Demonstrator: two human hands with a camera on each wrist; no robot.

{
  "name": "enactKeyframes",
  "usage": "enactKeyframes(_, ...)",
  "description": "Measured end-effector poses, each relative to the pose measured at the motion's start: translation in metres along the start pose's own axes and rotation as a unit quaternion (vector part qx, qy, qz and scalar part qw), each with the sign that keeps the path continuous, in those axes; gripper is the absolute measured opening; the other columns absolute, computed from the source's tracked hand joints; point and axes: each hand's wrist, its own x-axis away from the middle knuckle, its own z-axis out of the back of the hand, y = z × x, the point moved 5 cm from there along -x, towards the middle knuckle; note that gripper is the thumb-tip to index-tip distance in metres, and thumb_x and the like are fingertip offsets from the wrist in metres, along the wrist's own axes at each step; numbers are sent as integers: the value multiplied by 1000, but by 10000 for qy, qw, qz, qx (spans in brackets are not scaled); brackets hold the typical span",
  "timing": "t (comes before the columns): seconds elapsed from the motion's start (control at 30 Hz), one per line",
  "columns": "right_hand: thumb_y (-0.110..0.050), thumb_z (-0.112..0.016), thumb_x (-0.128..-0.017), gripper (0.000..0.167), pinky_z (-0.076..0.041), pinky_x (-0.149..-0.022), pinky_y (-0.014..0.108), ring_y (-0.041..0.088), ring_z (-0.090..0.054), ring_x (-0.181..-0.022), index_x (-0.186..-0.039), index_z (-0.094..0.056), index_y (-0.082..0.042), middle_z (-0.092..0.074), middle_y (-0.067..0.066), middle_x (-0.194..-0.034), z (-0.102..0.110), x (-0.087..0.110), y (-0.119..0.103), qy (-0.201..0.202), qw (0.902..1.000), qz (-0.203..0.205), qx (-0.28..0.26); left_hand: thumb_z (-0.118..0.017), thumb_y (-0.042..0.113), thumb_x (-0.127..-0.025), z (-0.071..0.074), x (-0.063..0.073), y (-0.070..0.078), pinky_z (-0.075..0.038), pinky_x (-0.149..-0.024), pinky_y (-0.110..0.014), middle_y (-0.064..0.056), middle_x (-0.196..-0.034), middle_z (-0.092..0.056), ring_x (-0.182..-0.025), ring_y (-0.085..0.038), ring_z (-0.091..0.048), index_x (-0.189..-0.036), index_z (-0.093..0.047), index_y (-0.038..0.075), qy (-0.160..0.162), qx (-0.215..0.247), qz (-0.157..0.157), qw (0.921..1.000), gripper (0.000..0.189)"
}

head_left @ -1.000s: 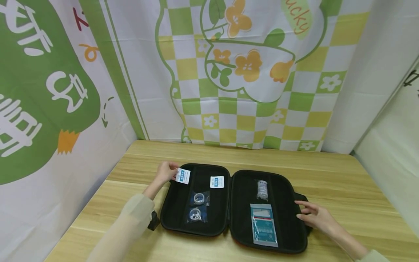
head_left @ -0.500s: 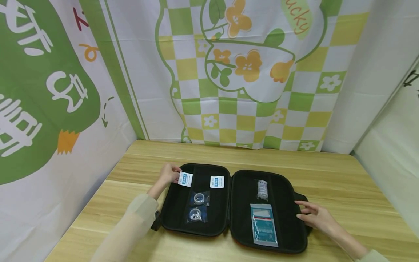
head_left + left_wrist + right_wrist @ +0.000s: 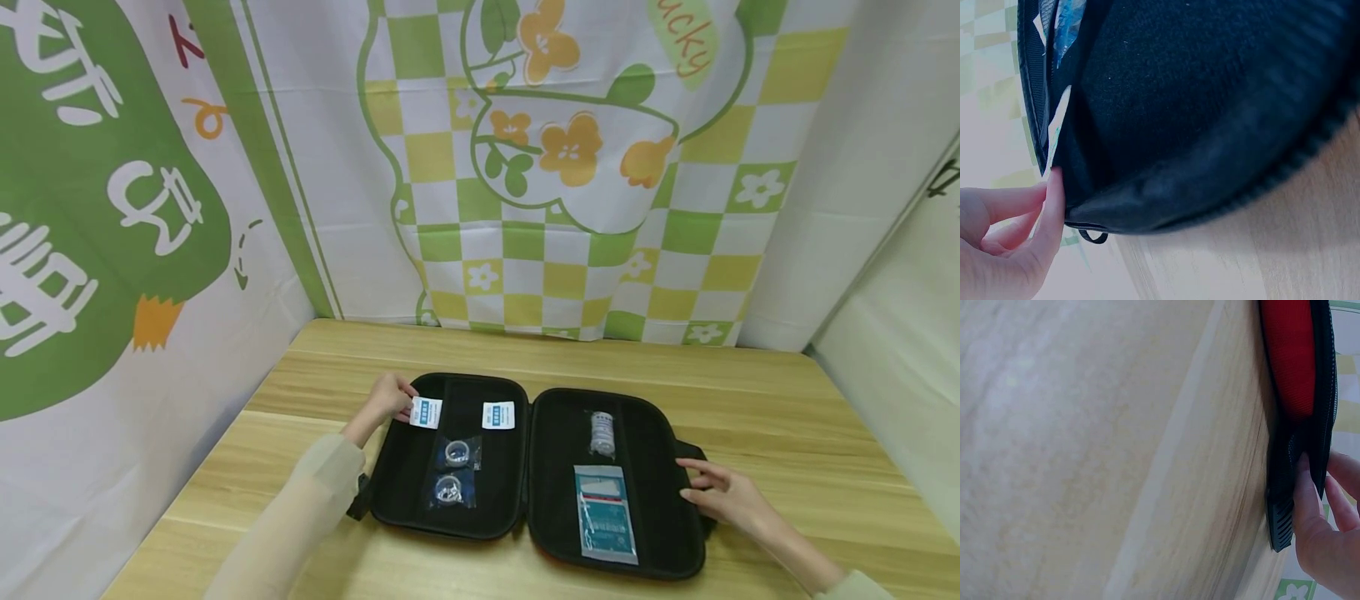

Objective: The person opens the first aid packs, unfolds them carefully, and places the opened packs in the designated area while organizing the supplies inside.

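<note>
A black zip case (image 3: pixel 528 408) lies unfolded on the table, its two halves side by side. At the far left corner, my left hand (image 3: pixel 387 398) pinches a small white-and-blue sachet (image 3: pixel 426 412) between thumb and fingers; the left wrist view shows this sachet (image 3: pixel 1059 122) edge-on, upright against the black lining. My right hand (image 3: pixel 723 497) holds the right half's outer rim, with the thumb outside and fingers over the edge beside the red shell (image 3: pixel 1294 356). A matching sachet (image 3: pixel 498 415) lies in the left half, above two bagged tape rolls (image 3: pixel 457 454).
In the right half are a wrapped white roll (image 3: pixel 602 434) and a teal flat packet (image 3: pixel 606 515). A dark strap (image 3: pixel 360 498) sticks out at the left. Behind the wooden table (image 3: pixel 555 354) hangs a patterned curtain (image 3: pixel 570 275).
My left hand has moved slightly right and down with the sachet, bringing it further inside the left half's corner. The right hand keeps its place on the rim.
</note>
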Motion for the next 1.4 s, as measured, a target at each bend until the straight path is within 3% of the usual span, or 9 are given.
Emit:
enactKeyframes(0.2, -23, -64, -80, 62, -50, -68, 26, 10, -56, -82, -129, -38, 5, -57, 14, -101, 0, 0, 0, -21, 10000, 12, 22, -51, -13, -69, -7, 2, 8, -49, -42, -32, -20, -63, -61, -49, -24, -60, -79, -63, -7, -205, -28, -254, 9995, 17)
enactKeyframes(0.43, -23, -64, -80, 62, -50, -69, 26, 10, -56, -83, -129, -38, 5, -58, 14, -101, 0, 0, 0, -49, 10000, 56, -24, -58, -10, -72, -15, 8, 20, -51, -48, -34, -21, -73, -63, -57, -24, -62, -86, -63, -7, -385, -321, 29, 9987, 15)
enactKeyframes(0.6, -23, -63, -81, 62, -50, -69, 26, 10, -56, -83, -129, -38, 5, -58, 15, -102, 1, 0, -1, -43, 10000, 74, 33, -54, -13, -70, -27, 4, 19, -50, -44, -32, -19, -66, -60, -53, -24, -61, -81, -60, -8, -670, 8, -228, 9975, 14)
enactKeyframes(0.83, -24, -64, -80, 62, -50, -69, 27, 9, -57, -82, -128, -39, 5, -59, 13, -99, 1, 0, 0, -2, 10000, 15, 38, -59, -11, -72, -39, 5, 22, -52, -52, -35, -21, -74, -62, -60, -26, -62, -89, -62, -9, -691, -253, 105, 9972, 17)
enactKeyframes(1.13, -23, -63, -81, 61, -50, -70, 28, 11, -57, -84, -129, -37, 5, -58, 13, -101, 0, 0, 0, -88, 9999, 12, -52, -61, -11, -71, -50, -1, 15, -51, -49, -36, -19, -66, -61, -57, -25, -62, -84, -62, -6, -684, 87, 252, 9973, 14)
enactKeyframes(1.17, -23, -63, -81, 61, -50, -70, 28, 11, -57, -84, -129, -37, 5, -58, 13, -101, 0, 0, 0, -97, 9999, 8, -56, -60, -11, -73, -45, 23, 41, -52, -54, -39, -23, -72, -62, -62, -29, -63, -89, -61, -8, -571, -44, 458, 9973, 16)
enactKeyframes(1.3, -23, -63, -81, 62, -50, -70, 27, 10, -56, -83, -129, -38, 6, -58, 13, -101, 0, 0, 0, -87, 9999, 14, -59, -54, -16, -74, -34, 83, 110, -52, -57, -39, -26, -78, -62, -67, -30, -63, -90, -59, -12, -396, -47, 530, 9978, 17)
enactKeyframes(1.37, -23, -63, -81, 62, -50, -69, 27, 10, -56, -83, -129, -37, 6, -58, 13, -100, 0, 0, 0, -85, 9999, 23, -64, -54, -16, -75, -31, 99, 128, -52, -57, -39, -27, -81, -62, -69, -30, -63, -92, -58, -14, -444, -111, 472, 9978, 17)
enactKeyframes(1.4, -23, -63, -81, 62, -50, -69, 27, 9, -56, -82, -129, -38, 6, -58, 13, -100, 0, 0, -1, -83, 9999, 25, -68, -56, -15, -73, -36, 79, 105, -52, -53, -37, -25, -77, -62, -66, -28, -63, -88, -58, -13, -515, -65, 321, 9981, 15)
